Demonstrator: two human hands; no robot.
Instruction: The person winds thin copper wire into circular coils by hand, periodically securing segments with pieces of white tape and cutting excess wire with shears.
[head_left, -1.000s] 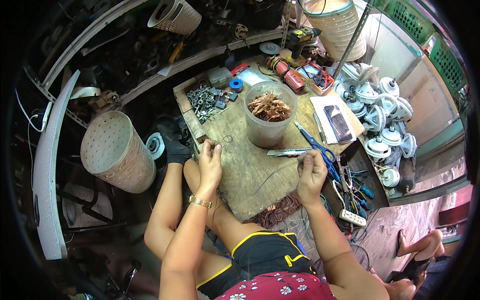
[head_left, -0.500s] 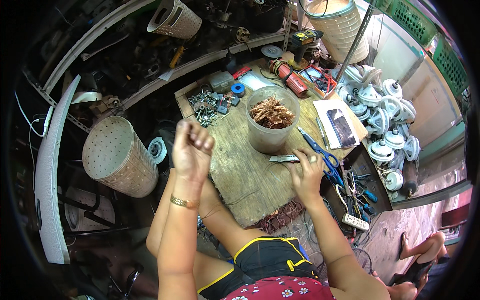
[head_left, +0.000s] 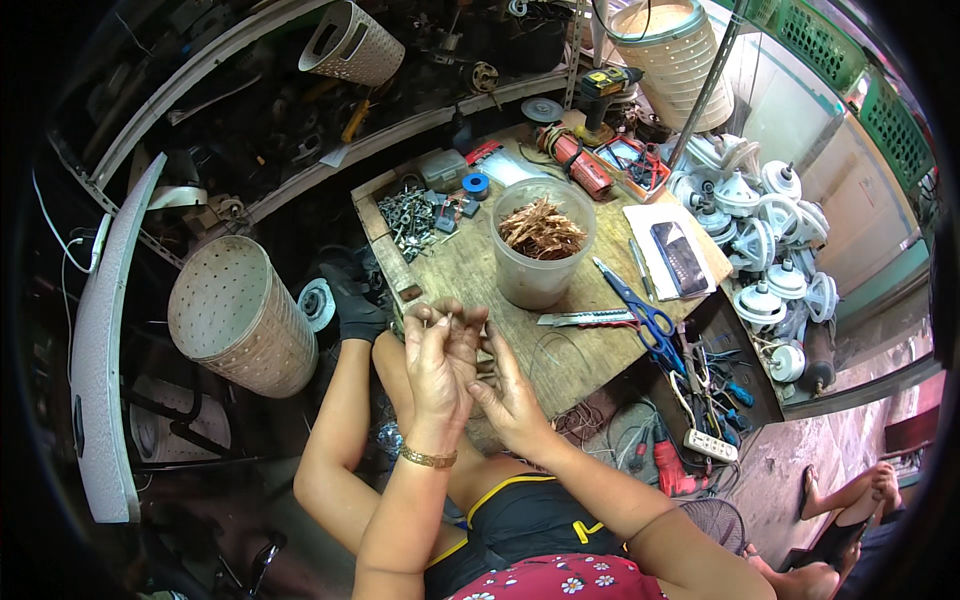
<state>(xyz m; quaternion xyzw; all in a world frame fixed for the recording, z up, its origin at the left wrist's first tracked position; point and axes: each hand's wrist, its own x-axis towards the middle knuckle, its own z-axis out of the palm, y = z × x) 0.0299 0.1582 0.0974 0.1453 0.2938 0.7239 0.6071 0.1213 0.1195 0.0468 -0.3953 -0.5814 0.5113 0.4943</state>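
Note:
Both my hands are raised together over the near edge of the wooden table. The fingers of my left hand [head_left: 440, 370] are curled into a pinch with the palm turned up; what they hold, if anything, is too small to name. Close beside it, my right hand [head_left: 515, 405] has thumb and fingers apart, fingertips near the left palm. A thin wire [head_left: 562, 338] loops beside the right hand. On the table lie a utility knife [head_left: 590, 318] and blue-handled scissors [head_left: 640, 310]. Behind them stands a translucent tub [head_left: 535, 275] holding copper-coloured wire scraps [head_left: 541, 228].
Screws [head_left: 405, 220] and a blue tape roll [head_left: 476, 184] lie at the table's far left. A phone [head_left: 678, 258] rests on paper at right, near white fan motors [head_left: 760, 240]. A tool drawer [head_left: 735, 340] is below. A perforated basket [head_left: 240, 315] stands left. Another person sits lower right.
My right hand has left the utility knife, which stays on the table, and moved left to my left hand. My left hand has come down and right to meet it.

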